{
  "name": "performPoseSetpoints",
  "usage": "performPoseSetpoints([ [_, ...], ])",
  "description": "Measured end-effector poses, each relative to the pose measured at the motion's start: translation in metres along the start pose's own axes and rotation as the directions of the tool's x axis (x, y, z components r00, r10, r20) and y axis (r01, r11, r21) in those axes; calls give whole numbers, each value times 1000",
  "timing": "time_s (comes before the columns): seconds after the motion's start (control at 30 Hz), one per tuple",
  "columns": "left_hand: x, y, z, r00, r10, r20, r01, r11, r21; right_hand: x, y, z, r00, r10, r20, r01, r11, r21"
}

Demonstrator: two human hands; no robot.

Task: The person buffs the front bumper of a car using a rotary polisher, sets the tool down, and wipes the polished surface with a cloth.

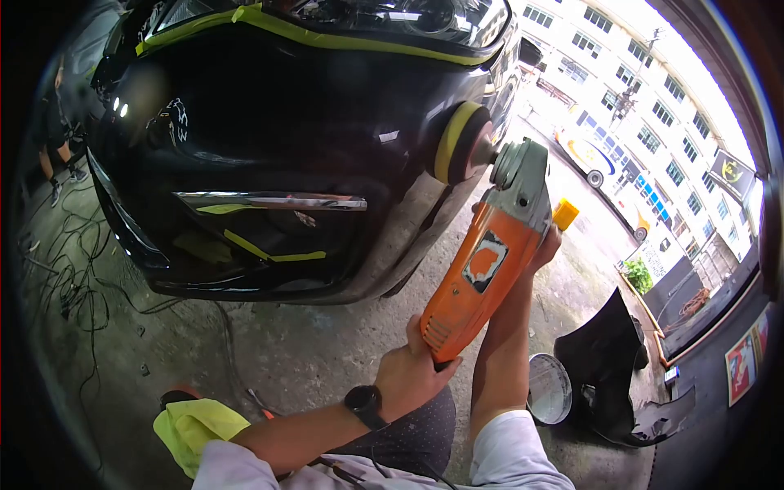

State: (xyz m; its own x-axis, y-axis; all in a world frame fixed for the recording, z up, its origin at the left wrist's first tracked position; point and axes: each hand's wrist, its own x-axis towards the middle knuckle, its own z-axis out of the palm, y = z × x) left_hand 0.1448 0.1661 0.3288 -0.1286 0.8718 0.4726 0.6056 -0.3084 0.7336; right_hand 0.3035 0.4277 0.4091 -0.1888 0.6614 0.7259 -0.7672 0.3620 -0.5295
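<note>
I hold an orange polisher (472, 282) with a grey metal head, tilted up toward the car's corner. My left hand (412, 376), with a black watch on its wrist, is wrapped around the rear end of its body. My right hand (545, 249) grips near the head, beside a yellow side handle (565, 214); its fingers are partly hidden behind the tool. The yellow-edged polishing pad (459, 145) meets the side of the glossy black bumper (327, 139). Yellow-green masking tape (327, 38) runs along the headlight edge, and more strips lie around the lower chrome trim (273, 201).
Black cables (82, 278) tangle on the concrete floor at left, near another person's legs (55, 155). A yellow-green cloth (196, 429) hangs by my left side. At right are a bucket (549, 390) and a loose black panel (604, 367). A vehicle stands outside.
</note>
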Motion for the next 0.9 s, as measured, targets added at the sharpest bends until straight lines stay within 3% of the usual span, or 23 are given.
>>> performPoseSetpoints([
  [0.2, 50, 30, -2, 1000, 10, -8, -11, 997, -82, 72, -20, -23, 997, -79, 13, 80, 995, -59],
  [0.37, 75, 41, -3, 1000, -2, 23, 4, 994, -110, 102, -34, -2, 999, -41, -23, 39, 996, -80],
  [0.53, 43, 32, 0, 1000, -19, 14, 20, 998, -60, 66, -28, -31, 993, -96, -69, 86, 987, -133],
  [0.63, 10, 17, 2, 998, -49, 40, 51, 998, -39, 23, -20, 16, 990, -124, -70, 117, 988, -100],
  [0.77, 4, 14, -2, 999, -46, 21, 46, 999, 15, 20, -21, -3, 991, -107, 85, 112, 992, -54],
  [0.9, 35, 31, -9, 998, -14, 56, 18, 997, -79, 56, -29, -9, 970, -92, 224, 86, 996, 35],
])
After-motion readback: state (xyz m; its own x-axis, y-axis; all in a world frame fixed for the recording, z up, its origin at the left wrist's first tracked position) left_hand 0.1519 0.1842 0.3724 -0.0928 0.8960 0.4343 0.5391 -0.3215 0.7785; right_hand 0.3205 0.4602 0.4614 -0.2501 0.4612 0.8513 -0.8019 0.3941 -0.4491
